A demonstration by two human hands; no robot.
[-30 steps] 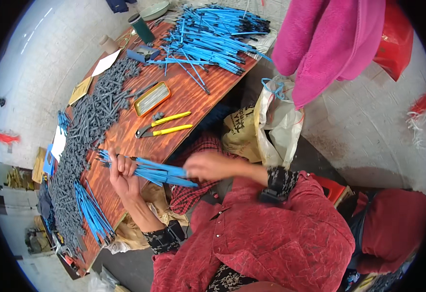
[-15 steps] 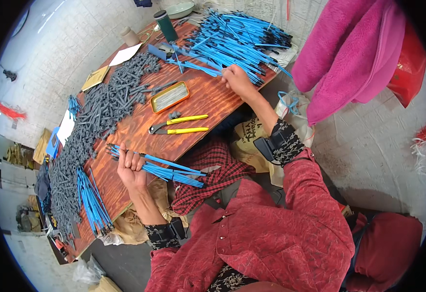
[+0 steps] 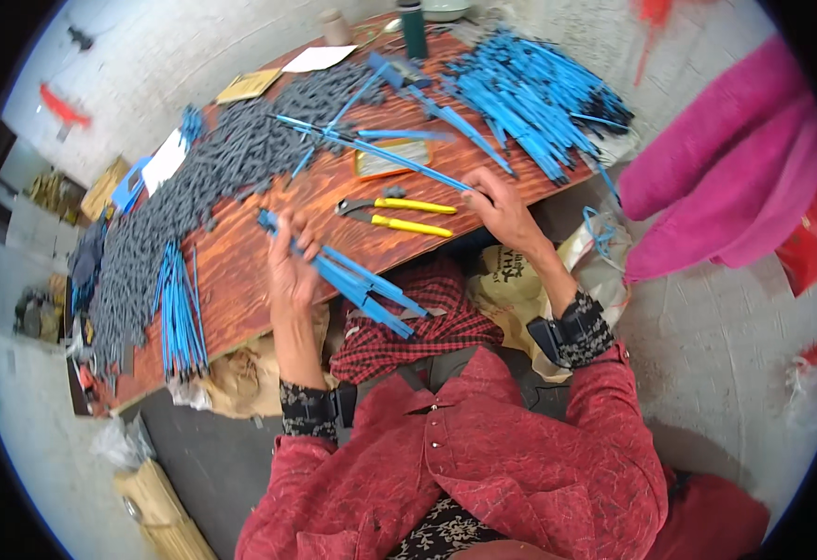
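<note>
In the head view, I saw the person's left hand [image 3: 294, 250] above the front edge of a reddish wooden table [image 3: 250, 250], its fingers loosely curled around a bundle of thin blue rods [image 3: 366, 291]. The bundle slanted down to the lower right, its far ends fanned out above a red-and-black checked cloth [image 3: 455, 327]. To the right of it, I saw the right hand [image 3: 500, 207] near the same edge, fingers closed in a pinch on the end of a long blue rod [image 3: 408, 163]. That rod reached up and left over the table, crossing in front of an orange-rimmed tray [image 3: 359, 171] toward a heap of small grey parts [image 3: 212, 177]; blur kept me from telling how many rods were pinched. Between the hands lay yellow-handled pliers [image 3: 415, 227]. Beyond the right hand I made out a large pile of black-tipped blue rods [image 3: 530, 103], and at the table's left front a smaller blue bundle [image 3: 180, 313]. A dark green bottle [image 3: 412, 33] stood at the far side, beside a pale bowl [image 3: 446, 11].
</note>
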